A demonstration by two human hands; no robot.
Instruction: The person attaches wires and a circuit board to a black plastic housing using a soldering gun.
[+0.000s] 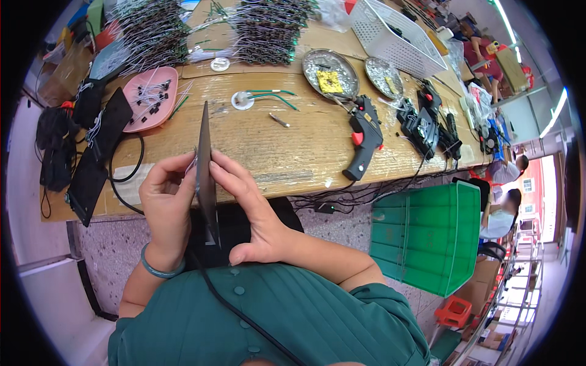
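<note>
A dark flat panel [207,183] stands upright and nearly edge-on in front of my chest, held between my two hands. My left hand [166,195] is closed, its thumb and fingers against the panel's left face. A bit of thin pale wire shows beside those fingertips; whether they pinch it I cannot tell. On the other face, the fingertips of my right hand [256,210] press near the panel's middle, while its thumb sticks out lower down, apart from the panel. A black cable [244,314] hangs across my green top below the panel.
A pink dish [168,116] of small wired parts and black panels [91,177] lie left on the wooden table [256,146]. A black-and-red soldering gun [364,140] rests right, by a metal dish [311,60] with a yellow sponge [329,82]. A green crate [421,238] stands below right.
</note>
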